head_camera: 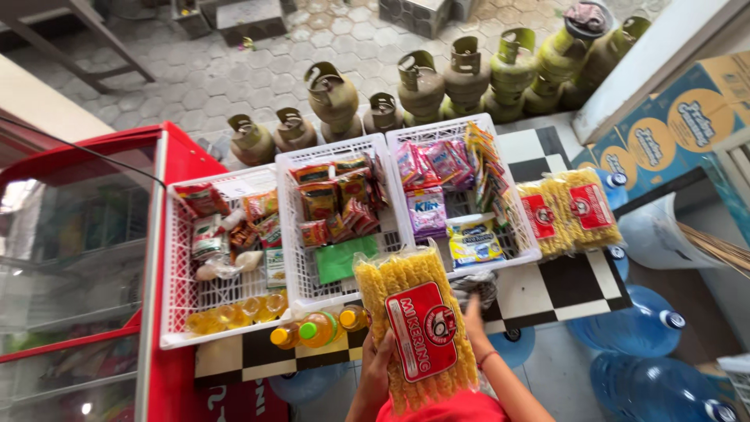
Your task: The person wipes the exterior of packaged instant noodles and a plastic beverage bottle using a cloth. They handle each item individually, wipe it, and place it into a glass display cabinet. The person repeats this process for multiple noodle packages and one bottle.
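Fingers [385, 349] of the left hand [376, 373] are curling round the left edge of a clear noodle pack [418, 327] w/ a red label, gripping it & holding it upright close to the camera, just in front of the baskets; the right hand [473, 327] is reaching past the pack's right side, fingers stretched out flat & open, holding nothing that I can see, tips near a dark net bundle [478, 286] at the table edge.

Three white plastic baskets are sitting side by side; left basket [176, 312] is carrying red & orange snack packets, a few small white bags & yellow oil pouches along its front; middle basket [295, 227] is holding red seasoning sachets & a green packet; right basket [522, 250] is holding pink & purple sachets, hanging strips & a blue-yellow pack; small oil bottles [319, 328] w/ yellow caps are lying in front of the baskets; two more noodle packs [570, 211] are lying right of the baskets.

All of it is resting on a black-and-white check tabletop [562, 289]; red glass-top freezer [168, 156] is standing at left; green gas cylinders [422, 86] are lining up on paved ground beyond; blue water jugs [648, 320] & cardboard boxes [672, 125] are crowding the right.
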